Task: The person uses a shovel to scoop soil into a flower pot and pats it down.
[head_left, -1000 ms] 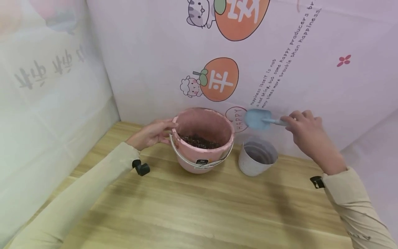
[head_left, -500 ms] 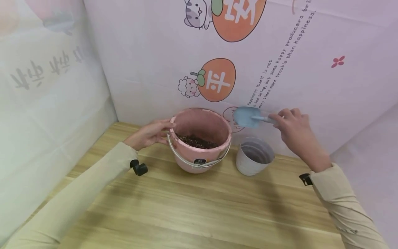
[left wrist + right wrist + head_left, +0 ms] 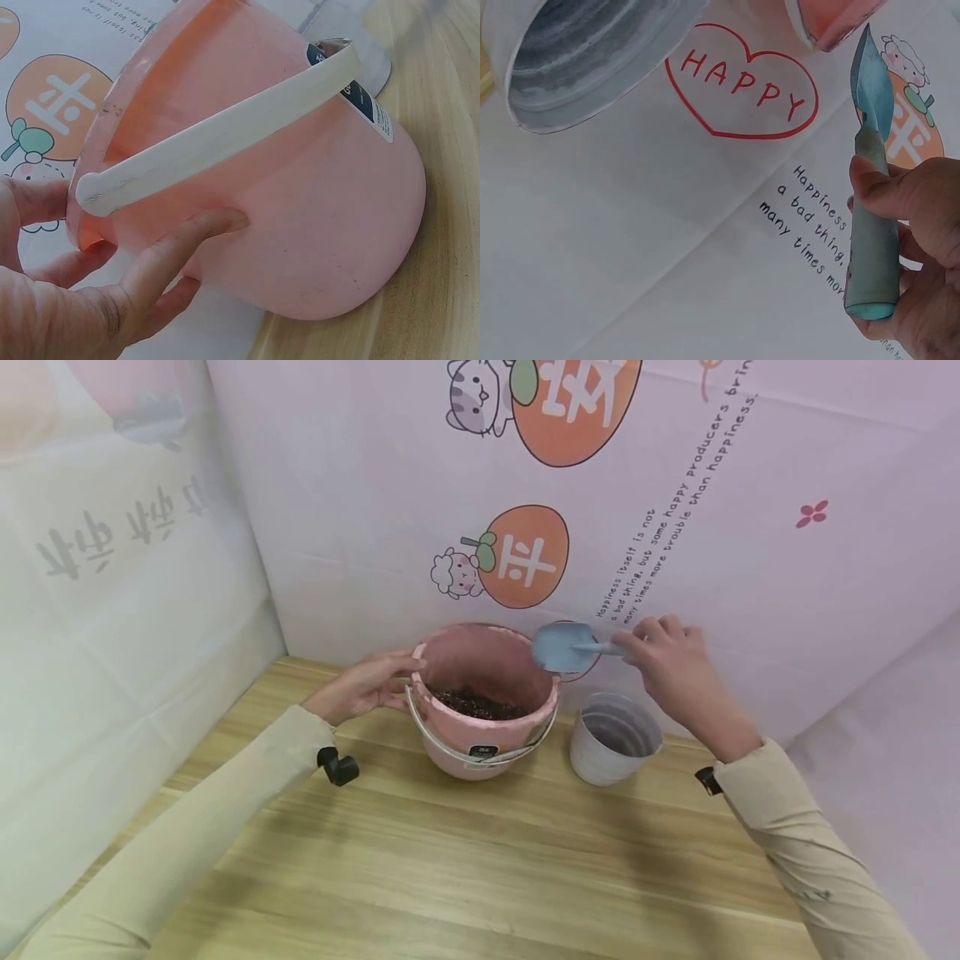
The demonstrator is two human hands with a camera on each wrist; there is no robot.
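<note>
CHANGE: trowel (image 3: 564,648) shifts left, from the pot's (image 3: 596,760) side to overlapping the bucket's (image 3: 483,734) right rim in head view | SO: blade is nearer the soil (image 3: 480,703) inside, apparently not in it | RIGHT HAND (image 3: 671,670): fingers curled round trowel handle | LEFT HAND (image 3: 363,685): pinches bucket rim

My left hand (image 3: 363,685) and right hand (image 3: 671,672) were both stretched out ahead, each in a grip.
My left forearm (image 3: 202,810) reached forward and inward, the hand pointing rightward with its digits (image 3: 180,240) parted. My right forearm (image 3: 798,839) came in slantwise, the hand raised with its knuckles (image 3: 667,627) uppermost; its thumb (image 3: 877,187) pressed from one side while the fingers (image 3: 910,246) curled round from the other. My wrists (image 3: 318,704) were well apart.
</note>
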